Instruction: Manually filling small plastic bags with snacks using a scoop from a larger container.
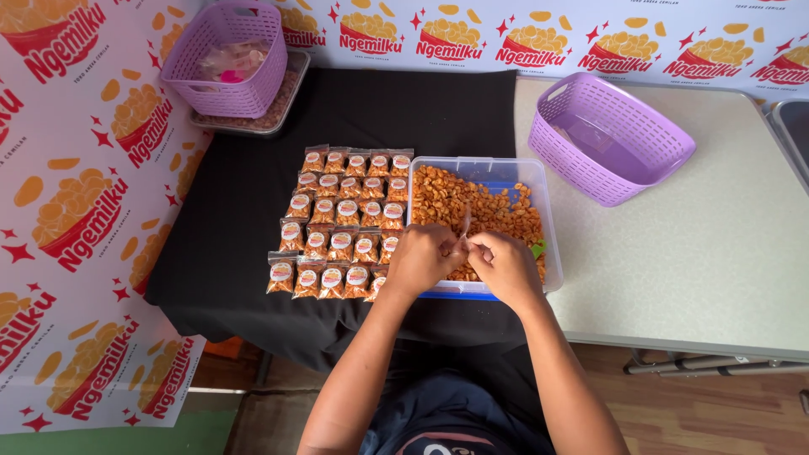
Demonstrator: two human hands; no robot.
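I see a cream table [716, 270] on a grey folding metal frame [716, 364], with a black cloth [244, 211] draped over the left part. A white printed backdrop [76, 211] with red and orange motifs covers the wall behind and hangs down the left. The floor [699, 413] looks like wood-pattern laminate, I think. Light is even.

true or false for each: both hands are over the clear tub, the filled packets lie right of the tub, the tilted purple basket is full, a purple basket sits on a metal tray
1. Both the left hand and right hand are over the clear tub of snacks. True.
2. The filled packets lie right of the tub. False: they lie left of it, on the black cloth.
3. The tilted purple basket is full. False: it looks empty.
4. The other purple basket sits on a metal tray. True.
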